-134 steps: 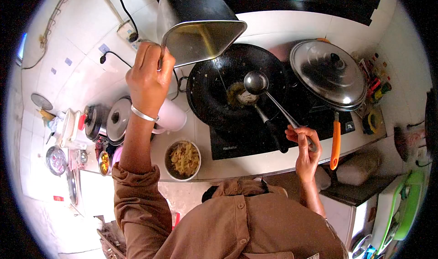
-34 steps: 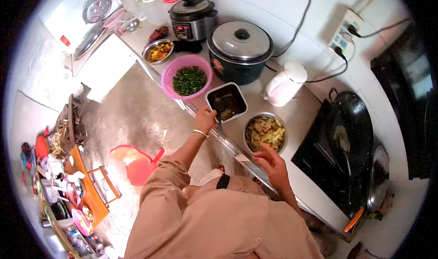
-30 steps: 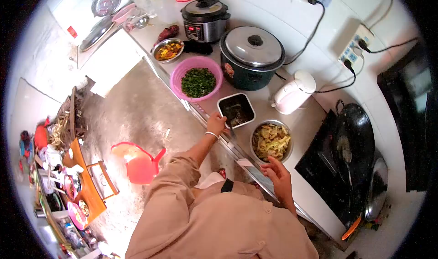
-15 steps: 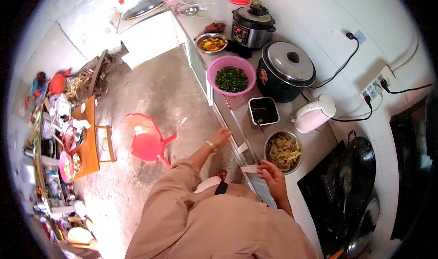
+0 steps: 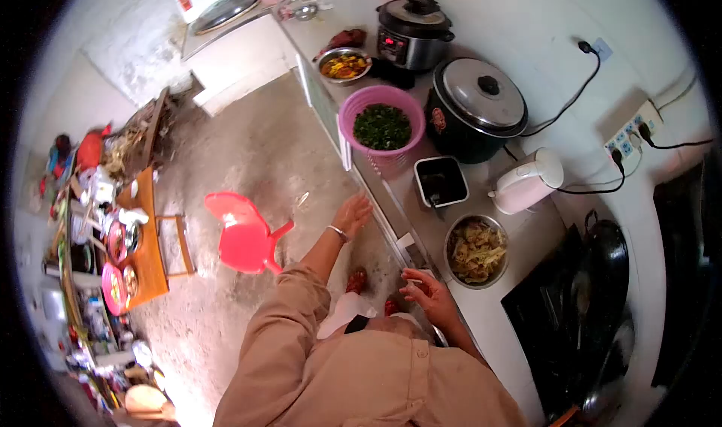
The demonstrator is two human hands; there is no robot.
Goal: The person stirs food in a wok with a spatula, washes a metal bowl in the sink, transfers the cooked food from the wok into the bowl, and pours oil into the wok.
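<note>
My left hand (image 5: 352, 215), a bracelet at its wrist, hangs with fingers apart just off the counter's edge and holds nothing. My right hand (image 5: 429, 293) is empty, its fingers loosely spread near the counter edge, below a metal bowl of pale chopped food (image 5: 477, 251). Behind that bowl stands a square black-lined container (image 5: 441, 181) with a utensil handle leaning in it. A pink basket of chopped greens (image 5: 382, 126) is further along the counter.
A rice cooker (image 5: 481, 96), a pressure cooker (image 5: 412, 32) and a pink-white kettle (image 5: 529, 181) line the wall. A dark wok (image 5: 602, 277) sits on the stove at right. On the floor is a red plastic chair (image 5: 244, 235); left stands a wooden table (image 5: 149, 235).
My left hand has let go of the square container's side and moved back off the counter. My right hand has shifted left, away from the bowl. The view has swung from the stove towards the room.
</note>
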